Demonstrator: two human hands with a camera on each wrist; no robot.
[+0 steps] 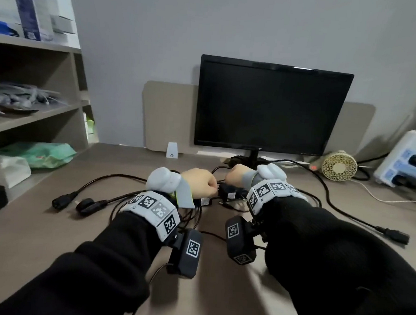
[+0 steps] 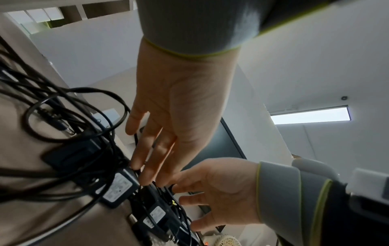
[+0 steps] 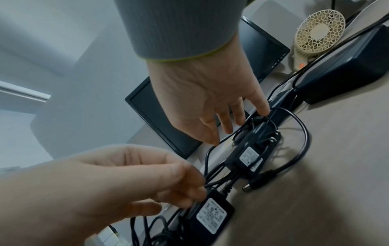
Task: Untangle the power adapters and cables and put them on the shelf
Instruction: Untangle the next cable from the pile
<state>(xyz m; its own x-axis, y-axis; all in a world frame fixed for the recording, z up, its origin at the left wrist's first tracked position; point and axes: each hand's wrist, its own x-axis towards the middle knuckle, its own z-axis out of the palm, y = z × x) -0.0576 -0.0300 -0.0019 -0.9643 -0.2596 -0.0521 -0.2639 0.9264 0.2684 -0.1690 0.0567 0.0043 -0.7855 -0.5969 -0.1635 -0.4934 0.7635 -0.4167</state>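
adapters (image 1: pixel 229 193) knotted in cables (image 1: pixel 115 195) mid-table (image 1: pixel 49 232), before monitor (image 1: pixel 267 105) | my left hand (image 1: pixel 201 184) pinches a cable, right hand (image 1: pixel 237 178) fingers extended, touching cables | risk: tugging tightens knot, drags adapter off | shelf (image 1: pixel 32 118) awaits

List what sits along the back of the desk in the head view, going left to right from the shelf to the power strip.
shelf → green bag → small white stand → monitor → beige fan → white power strip
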